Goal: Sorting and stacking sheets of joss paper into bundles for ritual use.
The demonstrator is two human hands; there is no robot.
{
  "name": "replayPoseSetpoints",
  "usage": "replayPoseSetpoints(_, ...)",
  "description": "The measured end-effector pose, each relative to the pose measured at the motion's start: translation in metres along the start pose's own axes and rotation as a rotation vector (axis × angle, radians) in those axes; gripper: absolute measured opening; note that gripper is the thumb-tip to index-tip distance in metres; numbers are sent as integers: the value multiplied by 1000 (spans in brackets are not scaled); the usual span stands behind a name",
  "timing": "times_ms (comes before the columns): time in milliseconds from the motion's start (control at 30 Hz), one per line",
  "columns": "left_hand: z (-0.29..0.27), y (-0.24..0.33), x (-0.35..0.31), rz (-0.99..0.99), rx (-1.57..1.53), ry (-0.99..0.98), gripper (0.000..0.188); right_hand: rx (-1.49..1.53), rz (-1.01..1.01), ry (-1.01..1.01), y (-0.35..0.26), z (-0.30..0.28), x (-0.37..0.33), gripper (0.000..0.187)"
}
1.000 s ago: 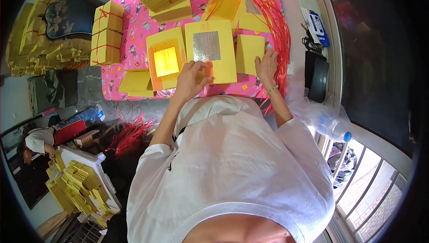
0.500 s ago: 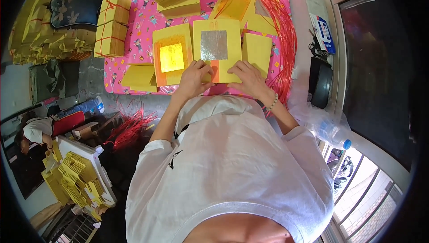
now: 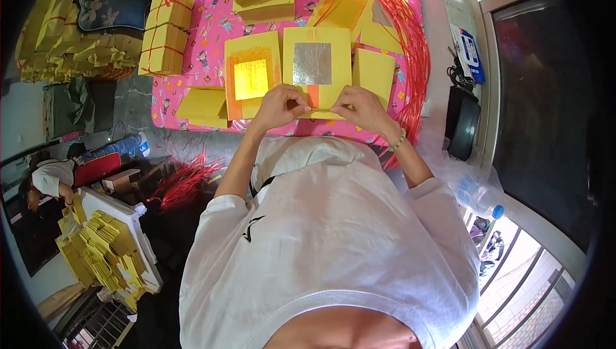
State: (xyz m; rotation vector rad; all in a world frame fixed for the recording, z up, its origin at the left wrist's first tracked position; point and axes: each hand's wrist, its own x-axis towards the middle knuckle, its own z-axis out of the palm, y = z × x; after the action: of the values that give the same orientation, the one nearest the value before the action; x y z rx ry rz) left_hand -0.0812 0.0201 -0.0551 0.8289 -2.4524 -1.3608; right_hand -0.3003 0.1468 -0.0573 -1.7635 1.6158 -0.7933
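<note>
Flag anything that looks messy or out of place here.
Loose red strands lie tangled off the table, left of the person's lap. They look strayed because other strands are gathered along the table's right side. The silver-square sheet shows no spill or obvious damage.

Daylight glares through the barred window; edges bend darkly.

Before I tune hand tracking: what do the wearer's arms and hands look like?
White short sleeves, forearms uncovered. Left hand: no glove, nothing worn at the wrist. Right hand: no glove, pale beaded bracelet at the wrist.
</note>
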Motion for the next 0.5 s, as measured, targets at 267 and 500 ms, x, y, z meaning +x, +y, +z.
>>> replayPoseSetpoints(267,-1,0,4,-136,-85,-87,10,14,27,-8,0,0,1,17)
replayPoseSetpoints(500,-1,-3,5,-60,-37,-47,16,-70,10,-2,-2,0,4,18)
